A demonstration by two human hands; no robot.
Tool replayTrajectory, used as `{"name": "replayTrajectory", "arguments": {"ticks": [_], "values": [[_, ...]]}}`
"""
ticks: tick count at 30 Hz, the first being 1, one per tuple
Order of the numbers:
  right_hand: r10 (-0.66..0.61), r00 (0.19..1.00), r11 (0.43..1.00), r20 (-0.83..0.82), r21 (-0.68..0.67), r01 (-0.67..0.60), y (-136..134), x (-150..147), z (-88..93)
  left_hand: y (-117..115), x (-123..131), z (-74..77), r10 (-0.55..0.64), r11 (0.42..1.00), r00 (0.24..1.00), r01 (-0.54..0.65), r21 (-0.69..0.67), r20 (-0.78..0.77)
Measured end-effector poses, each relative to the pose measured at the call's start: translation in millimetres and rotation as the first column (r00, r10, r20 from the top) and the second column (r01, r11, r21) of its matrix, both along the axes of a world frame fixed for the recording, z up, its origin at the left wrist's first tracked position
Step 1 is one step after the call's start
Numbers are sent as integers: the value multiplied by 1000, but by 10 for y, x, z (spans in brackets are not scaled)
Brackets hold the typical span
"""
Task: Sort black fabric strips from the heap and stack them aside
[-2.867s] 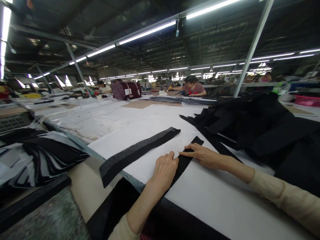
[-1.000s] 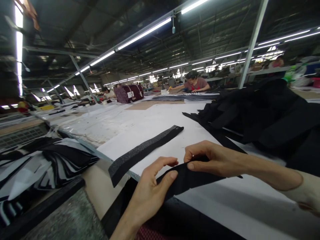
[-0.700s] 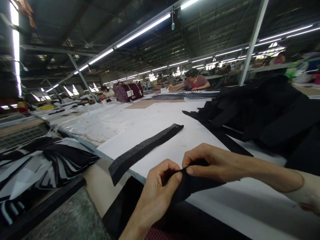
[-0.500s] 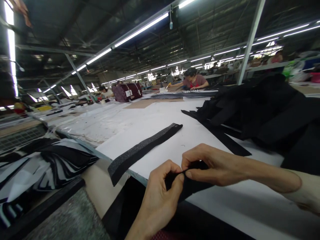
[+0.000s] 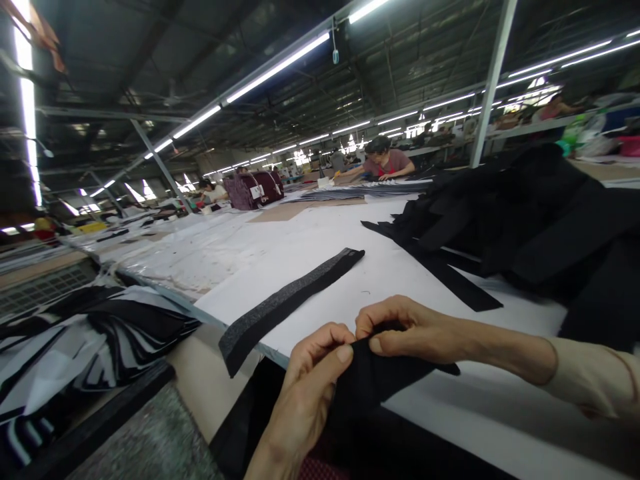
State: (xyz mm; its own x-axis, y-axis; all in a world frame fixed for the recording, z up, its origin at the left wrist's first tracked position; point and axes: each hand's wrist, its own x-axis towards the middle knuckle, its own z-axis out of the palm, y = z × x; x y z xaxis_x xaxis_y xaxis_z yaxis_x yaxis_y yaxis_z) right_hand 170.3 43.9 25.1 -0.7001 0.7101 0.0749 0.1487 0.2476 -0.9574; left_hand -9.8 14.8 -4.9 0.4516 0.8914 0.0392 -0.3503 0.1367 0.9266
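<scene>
We've got a black fabric strip (image 5: 375,380) pinched in both hands, our left hand (image 5: 305,393) and right hand (image 5: 420,337) gripping narrow at its edge. Tug too hard and the strip could stretch or slip. Below is a white cutting table (image 5: 400,287), with a speckled grey strip (image 5: 285,303) at 11 o'clock, a black fabric heap (image 5: 550,227) at 2, and fluorescent tube lights (image 5: 273,70) overhead.

The person's left hand (image 5: 305,393) and right hand (image 5: 415,333) pinch a limp black fabric strip (image 5: 375,380) over the white-topped counter (image 5: 320,267), near a grey-edged black band (image 5: 285,307) and a heap of black cloth (image 5: 525,220).
</scene>
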Motion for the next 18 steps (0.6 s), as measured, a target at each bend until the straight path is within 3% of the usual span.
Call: {"name": "replayTrajectory", "arguments": {"ticks": [3, 8, 13, 18], "values": [[-12, 999, 998, 43, 67, 9, -6, -3, 20, 3, -27, 51, 34, 997, 990, -24, 72, -134], [-59, 991, 967, 118, 255, 27, -16, -4, 30, 21, -23, 71, 169, 951, 913, -52, 305, -370], [-98, 984, 904, 152, 427, 24, -15, -6, 48, 41, 14, 14, 271, 916, 868, -99, 388, -417], [-30, 994, 924, 102, 383, -12, -21, -2, 70, 30, -32, 68, 217, 923, 898, -61, 381, -384]]}}
